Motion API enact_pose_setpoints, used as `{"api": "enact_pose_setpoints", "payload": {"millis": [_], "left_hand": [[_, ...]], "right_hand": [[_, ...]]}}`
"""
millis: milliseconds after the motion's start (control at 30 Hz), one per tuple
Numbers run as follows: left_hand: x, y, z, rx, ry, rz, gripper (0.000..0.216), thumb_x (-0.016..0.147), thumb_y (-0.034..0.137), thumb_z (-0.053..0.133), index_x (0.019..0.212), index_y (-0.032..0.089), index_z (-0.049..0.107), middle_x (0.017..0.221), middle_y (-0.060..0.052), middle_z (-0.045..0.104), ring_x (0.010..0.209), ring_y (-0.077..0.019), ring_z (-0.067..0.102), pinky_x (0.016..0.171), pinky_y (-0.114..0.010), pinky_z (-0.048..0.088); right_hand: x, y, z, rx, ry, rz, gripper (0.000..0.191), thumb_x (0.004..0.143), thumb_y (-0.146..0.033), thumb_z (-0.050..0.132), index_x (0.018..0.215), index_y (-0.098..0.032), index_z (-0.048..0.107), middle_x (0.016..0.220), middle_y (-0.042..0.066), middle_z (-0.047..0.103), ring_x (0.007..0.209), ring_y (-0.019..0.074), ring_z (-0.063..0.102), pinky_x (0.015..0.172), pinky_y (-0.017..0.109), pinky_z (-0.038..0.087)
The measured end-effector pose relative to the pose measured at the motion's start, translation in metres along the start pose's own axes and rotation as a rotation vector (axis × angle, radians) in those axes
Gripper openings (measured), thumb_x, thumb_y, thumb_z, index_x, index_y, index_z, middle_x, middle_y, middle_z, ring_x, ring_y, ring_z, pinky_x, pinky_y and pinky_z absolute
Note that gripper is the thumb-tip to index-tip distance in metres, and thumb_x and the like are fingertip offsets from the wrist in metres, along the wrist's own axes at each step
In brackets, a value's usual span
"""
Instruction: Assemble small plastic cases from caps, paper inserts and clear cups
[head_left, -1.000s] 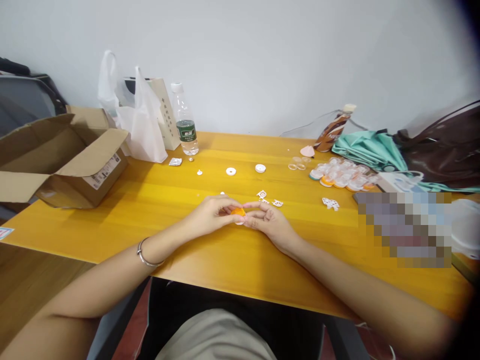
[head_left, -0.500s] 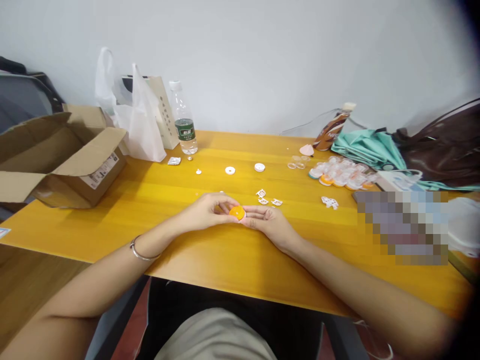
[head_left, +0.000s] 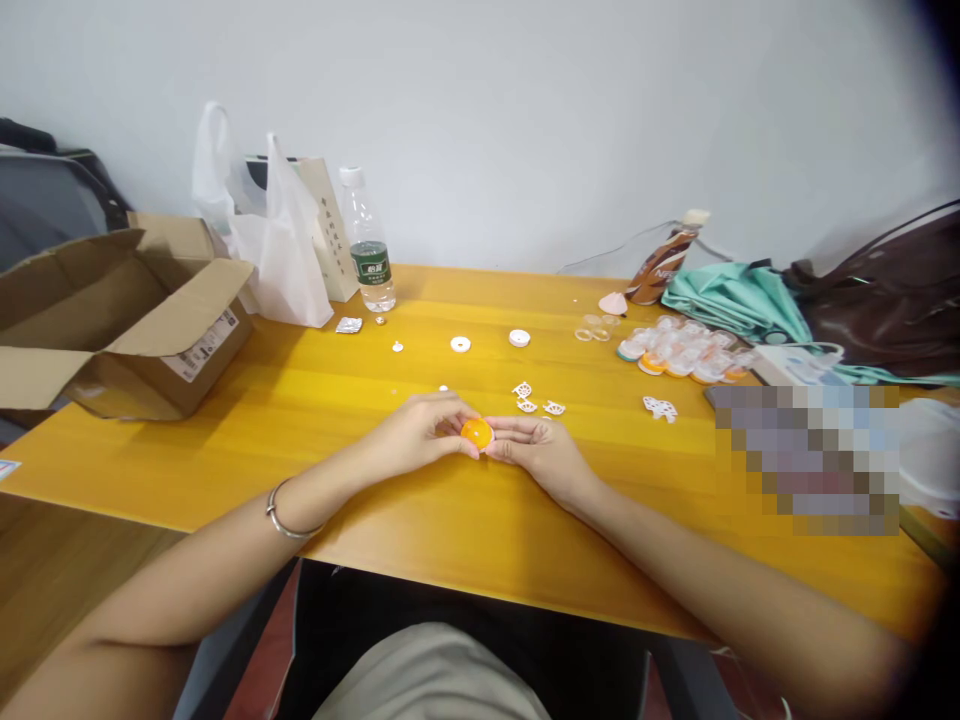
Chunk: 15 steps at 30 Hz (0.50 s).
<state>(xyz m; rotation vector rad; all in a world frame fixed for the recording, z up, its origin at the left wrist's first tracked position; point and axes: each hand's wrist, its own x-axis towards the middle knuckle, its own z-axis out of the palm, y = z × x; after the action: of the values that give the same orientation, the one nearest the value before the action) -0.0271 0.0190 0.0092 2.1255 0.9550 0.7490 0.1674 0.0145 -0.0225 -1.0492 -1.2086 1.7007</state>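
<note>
A small round orange disc [head_left: 476, 433] is pinched between the fingertips of both hands, just above the yellow table [head_left: 315, 400]. My left hand [head_left: 420, 432], with a silver bangle on its wrist, closes on the disc from the left. My right hand [head_left: 536, 450] holds it from the right, fingers curled. Small white cut-out pieces [head_left: 536, 398] lie just beyond my hands.
An open cardboard box [head_left: 120, 320] sits at the left, with white plastic bags [head_left: 270, 240] and a water bottle [head_left: 367, 245] behind it. Small white discs [head_left: 487, 340] lie mid-table. At the right are orange-and-clear capsules [head_left: 686, 350], a teal umbrella [head_left: 735, 295] and a brown bag [head_left: 892, 295].
The orange disc has turned in my fingers so its round face now shows more fully. Both hands stay in the same spot.
</note>
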Motion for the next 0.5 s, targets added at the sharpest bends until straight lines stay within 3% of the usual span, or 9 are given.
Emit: {"api": "enact_pose_setpoints", "payload": {"millis": [200, 367, 500], "left_hand": [[0.0, 0.0, 0.001, 0.087, -0.015, 0.1, 0.025, 0.077, 0.032, 0.061, 0.096, 0.016, 0.06, 0.088, -0.005, 0.064, 0.08, -0.014, 0.061, 0.079, -0.029, 0.048], [0.0, 0.003, 0.001, 0.056, 0.037, 0.028, 0.027, 0.076, 0.034, 0.06, 0.097, 0.016, 0.06, 0.089, -0.005, 0.063, 0.079, -0.0124, 0.06, 0.075, -0.026, 0.049], [-0.002, 0.002, -0.012, 0.09, 0.108, -0.009, 0.031, 0.076, 0.037, 0.059, 0.1, 0.017, 0.059, 0.093, -0.006, 0.063, 0.081, -0.0138, 0.059, 0.075, -0.028, 0.049]], "right_hand": [[0.0, 0.0, 0.0, -0.017, 0.025, -0.018, 0.033, 0.053, -0.022, 0.077, 0.084, -0.018, 0.068, 0.081, 0.002, 0.072, 0.071, 0.0151, 0.066, 0.081, 0.035, 0.05], [0.0, -0.002, 0.0, -0.024, 0.009, -0.037, 0.035, 0.056, -0.023, 0.075, 0.089, -0.019, 0.066, 0.086, 0.003, 0.072, 0.075, 0.0149, 0.066, 0.084, 0.036, 0.048], [0.0, -0.003, 0.0, -0.038, 0.006, -0.046, 0.034, 0.058, -0.024, 0.075, 0.091, -0.02, 0.065, 0.087, 0.002, 0.071, 0.081, 0.0161, 0.065, 0.088, 0.036, 0.046]]}}
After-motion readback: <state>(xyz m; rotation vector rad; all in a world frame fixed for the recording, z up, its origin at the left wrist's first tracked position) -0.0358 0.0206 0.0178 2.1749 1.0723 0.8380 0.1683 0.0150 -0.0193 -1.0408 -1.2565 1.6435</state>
